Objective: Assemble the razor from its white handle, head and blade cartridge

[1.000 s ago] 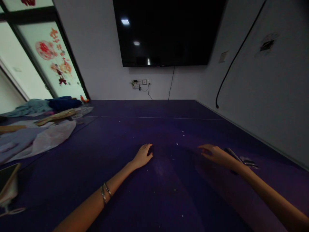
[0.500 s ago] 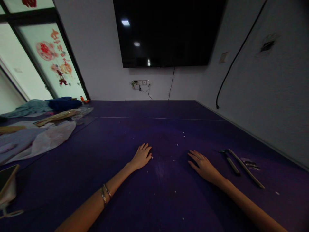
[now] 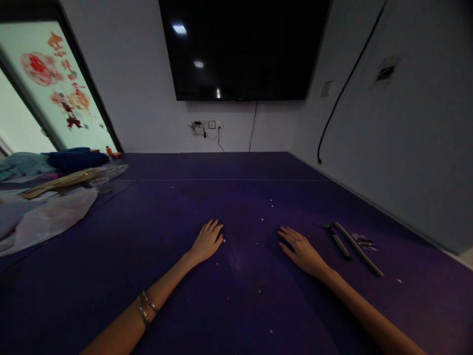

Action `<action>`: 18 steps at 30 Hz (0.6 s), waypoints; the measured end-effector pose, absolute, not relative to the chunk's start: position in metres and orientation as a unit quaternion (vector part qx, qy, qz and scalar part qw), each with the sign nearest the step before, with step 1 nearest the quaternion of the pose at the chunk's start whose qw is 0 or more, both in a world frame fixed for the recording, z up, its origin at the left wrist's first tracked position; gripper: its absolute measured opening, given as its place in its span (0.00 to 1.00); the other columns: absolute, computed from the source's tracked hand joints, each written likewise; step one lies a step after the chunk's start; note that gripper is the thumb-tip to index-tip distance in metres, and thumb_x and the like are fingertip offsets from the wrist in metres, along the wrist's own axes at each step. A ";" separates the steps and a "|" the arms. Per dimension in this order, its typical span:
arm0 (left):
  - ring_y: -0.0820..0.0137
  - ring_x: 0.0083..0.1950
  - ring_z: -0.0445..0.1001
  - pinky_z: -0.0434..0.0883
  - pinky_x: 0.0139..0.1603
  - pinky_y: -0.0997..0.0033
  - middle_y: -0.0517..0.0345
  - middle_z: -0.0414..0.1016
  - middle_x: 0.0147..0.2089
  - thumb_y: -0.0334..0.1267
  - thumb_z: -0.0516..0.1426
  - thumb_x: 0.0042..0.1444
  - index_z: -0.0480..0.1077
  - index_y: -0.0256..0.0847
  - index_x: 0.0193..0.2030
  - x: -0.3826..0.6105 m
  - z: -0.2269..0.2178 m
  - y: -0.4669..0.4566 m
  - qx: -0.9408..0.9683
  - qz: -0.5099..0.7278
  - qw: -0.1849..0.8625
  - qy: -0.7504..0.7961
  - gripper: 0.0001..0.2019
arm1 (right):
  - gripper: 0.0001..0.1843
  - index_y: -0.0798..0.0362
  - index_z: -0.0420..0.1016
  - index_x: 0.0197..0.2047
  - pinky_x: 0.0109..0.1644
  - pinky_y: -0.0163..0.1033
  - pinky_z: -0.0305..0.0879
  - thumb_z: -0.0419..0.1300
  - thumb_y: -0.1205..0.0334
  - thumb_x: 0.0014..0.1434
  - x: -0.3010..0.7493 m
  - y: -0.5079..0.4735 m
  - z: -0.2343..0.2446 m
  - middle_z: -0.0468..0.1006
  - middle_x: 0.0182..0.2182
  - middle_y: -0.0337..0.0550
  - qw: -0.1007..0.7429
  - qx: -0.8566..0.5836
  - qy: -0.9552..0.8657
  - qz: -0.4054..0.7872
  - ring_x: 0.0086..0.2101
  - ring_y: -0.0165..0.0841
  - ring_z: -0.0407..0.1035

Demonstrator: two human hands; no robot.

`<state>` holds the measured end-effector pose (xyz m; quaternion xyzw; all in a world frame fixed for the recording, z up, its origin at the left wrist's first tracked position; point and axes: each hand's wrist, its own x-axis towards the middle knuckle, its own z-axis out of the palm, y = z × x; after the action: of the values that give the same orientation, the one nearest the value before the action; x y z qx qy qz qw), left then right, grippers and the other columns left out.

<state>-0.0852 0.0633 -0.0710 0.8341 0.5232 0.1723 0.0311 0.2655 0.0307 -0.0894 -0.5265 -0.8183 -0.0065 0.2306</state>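
Observation:
My left hand lies flat on the dark purple floor mat, fingers stretched out, holding nothing; thin bracelets circle its forearm. My right hand also rests flat and open on the mat, a little to the right. Just right of that hand lie a short dark tool and a long thin metal rod, apart from the fingers. Small white flecks dot the mat around both hands.
A large black screen hangs on the far wall above a power socket with cables. Plastic sheeting, a wooden board and blue cloth lie at the left. A grey wall borders the mat at right.
My right hand has come left off the tools and settled flat on the mat. The view has shifted slightly to the right. My left hand has hardly moved.

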 end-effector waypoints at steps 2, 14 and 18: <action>0.57 0.67 0.49 0.51 0.63 0.50 0.44 0.57 0.64 0.42 0.44 0.61 0.61 0.36 0.58 -0.085 -0.071 0.063 0.834 0.171 0.031 0.524 0.22 | 0.25 0.51 0.65 0.57 0.59 0.56 0.55 0.48 0.50 0.61 0.266 0.031 -0.089 0.63 0.58 0.50 0.226 -0.529 -0.818 -0.006 0.58 0.46 0.56; 0.59 0.67 0.50 0.52 0.63 0.51 0.46 0.58 0.64 0.42 0.44 0.61 0.62 0.37 0.58 -0.085 -0.070 0.064 0.834 0.171 0.017 0.524 0.21 | 0.25 0.53 0.65 0.58 0.59 0.56 0.55 0.46 0.51 0.62 0.263 0.028 -0.084 0.63 0.58 0.52 0.213 -0.531 -0.820 -0.009 0.59 0.45 0.55; 0.58 0.67 0.51 0.52 0.63 0.50 0.46 0.58 0.64 0.43 0.44 0.61 0.62 0.38 0.58 -0.086 -0.072 0.065 0.834 0.175 0.021 0.523 0.22 | 0.25 0.51 0.65 0.58 0.59 0.56 0.55 0.46 0.51 0.62 0.264 0.027 -0.084 0.63 0.59 0.51 0.228 -0.526 -0.819 -0.001 0.59 0.44 0.55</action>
<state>-0.0860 0.0649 -0.0722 0.8336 0.5233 0.1753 0.0214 0.2640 0.0274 -0.0839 -0.5261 -0.8192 -0.0008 0.2284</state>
